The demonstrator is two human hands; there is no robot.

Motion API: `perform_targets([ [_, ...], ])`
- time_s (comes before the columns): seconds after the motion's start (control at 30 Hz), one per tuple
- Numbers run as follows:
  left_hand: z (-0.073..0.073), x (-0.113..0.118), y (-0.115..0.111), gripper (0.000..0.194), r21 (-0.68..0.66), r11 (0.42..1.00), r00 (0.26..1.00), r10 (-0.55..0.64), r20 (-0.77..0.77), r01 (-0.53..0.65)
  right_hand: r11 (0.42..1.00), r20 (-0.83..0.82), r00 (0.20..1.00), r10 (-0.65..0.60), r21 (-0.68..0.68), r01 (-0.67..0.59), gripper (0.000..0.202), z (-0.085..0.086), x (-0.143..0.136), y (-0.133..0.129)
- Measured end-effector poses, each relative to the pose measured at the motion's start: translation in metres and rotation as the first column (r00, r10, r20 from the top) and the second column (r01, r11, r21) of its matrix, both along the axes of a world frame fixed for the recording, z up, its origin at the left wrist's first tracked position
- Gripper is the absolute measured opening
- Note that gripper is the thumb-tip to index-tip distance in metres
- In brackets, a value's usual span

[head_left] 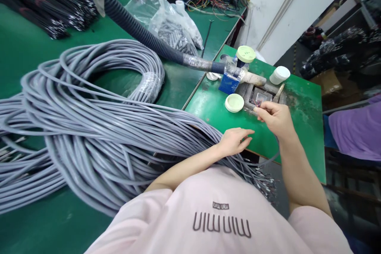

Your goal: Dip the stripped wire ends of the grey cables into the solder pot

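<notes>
My right hand (275,119) pinches the end of a grey cable, its thin coloured wires (257,104) fanned out at the near edge of a small square solder pot (262,96). From under that hand the cable (278,151) runs down toward the bundle. My left hand (235,141) hovers by the near edge of the green board, fingers apart and holding nothing. Beside it passes a thick bundle of grey cables (178,121), whose stripped ends (264,182) hang near my body. A shallow, pale green round tub (234,103) sits left of the pot.
A ribbed hose (143,33) slants down to a nozzle (254,79) over the pot, near a blue box (229,82). A white tub (279,75) and a yellow-lidded jar (245,54) stand behind. Left lies a large cable coil (98,67). A person in purple (357,127) is at right.
</notes>
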State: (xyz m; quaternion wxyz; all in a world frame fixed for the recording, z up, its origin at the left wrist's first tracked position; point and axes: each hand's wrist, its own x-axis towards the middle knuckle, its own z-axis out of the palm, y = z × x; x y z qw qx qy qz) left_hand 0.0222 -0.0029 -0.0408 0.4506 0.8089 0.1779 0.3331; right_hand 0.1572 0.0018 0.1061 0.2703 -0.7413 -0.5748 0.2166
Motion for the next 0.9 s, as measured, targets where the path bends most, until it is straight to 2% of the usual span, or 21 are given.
perform_targets([
  [0.13,-0.001,0.000,0.000,0.030,-0.045,0.999,1.000,-0.013,0.026,0.014,1.000,0.018,1.000,-0.015,0.017,0.015,0.031,0.005,-0.004,-0.004],
  [0.2,0.001,0.000,0.000,0.030,-0.177,0.984,0.996,-0.011,0.085,0.026,0.998,-0.027,0.998,-0.048,0.028,0.049,0.030,0.007,-0.008,-0.010],
  [0.23,0.004,0.001,0.000,0.030,-0.291,0.956,0.991,-0.005,0.130,0.043,0.996,-0.073,0.995,-0.073,0.036,0.076,0.029,0.007,-0.009,-0.014],
  [0.27,0.007,0.003,0.000,0.032,-0.424,0.903,0.982,0.007,0.190,0.076,0.993,-0.131,0.986,-0.103,0.046,0.110,0.028,0.006,-0.010,-0.018],
  [0.33,0.017,0.007,0.000,0.038,-0.655,0.730,0.941,0.049,0.335,0.195,0.980,-0.263,0.951,-0.163,0.067,0.187,0.025,0.000,-0.012,-0.030],
  [0.4,0.027,0.013,-0.001,0.043,-0.754,0.568,0.881,0.100,0.462,0.331,0.965,-0.381,0.903,-0.199,0.087,0.249,0.018,-0.008,-0.014,-0.042],
  [0.43,0.032,0.017,-0.002,0.043,-0.767,0.517,0.853,0.125,0.507,0.380,0.956,-0.428,0.879,-0.211,0.095,0.276,0.014,-0.013,-0.015,-0.049],
  [0.57,0.044,0.031,-0.012,0.037,-0.811,0.399,0.815,0.219,0.537,0.428,0.927,-0.557,0.793,-0.248,0.103,0.361,0.021,-0.028,-0.017,-0.068],
  [0.67,0.045,0.037,-0.018,0.036,-0.851,0.354,0.834,0.259,0.487,0.387,0.930,-0.613,0.751,-0.244,0.071,0.360,0.027,-0.031,-0.012,-0.079],
  [0.73,0.046,0.037,-0.017,0.036,-0.861,0.366,0.841,0.278,0.464,0.354,0.951,-0.625,0.750,-0.218,0.038,0.308,0.032,-0.032,-0.006,-0.089],
  [0.77,0.047,0.037,-0.016,0.034,-0.855,0.403,0.840,0.293,0.457,0.325,0.963,-0.619,0.759,-0.203,0.015,0.270,0.034,-0.033,-0.003,-0.094],
  [0.8,0.048,0.035,-0.014,0.031,-0.835,0.475,0.834,0.313,0.455,0.278,0.972,-0.608,0.770,-0.195,-0.014,0.235,0.034,-0.034,0.001,-0.100],
  [0.83,0.049,0.034,-0.012,0.027,-0.785,0.581,0.825,0.322,0.465,0.216,0.977,-0.595,0.780,-0.193,-0.042,0.210,0.032,-0.037,0.004,-0.106],
  [0.9,0.050,0.032,-0.009,0.016,-0.549,0.830,0.807,0.257,0.532,0.097,0.978,-0.586,0.785,-0.201,-0.068,0.200,0.025,-0.043,0.008,-0.118],
])
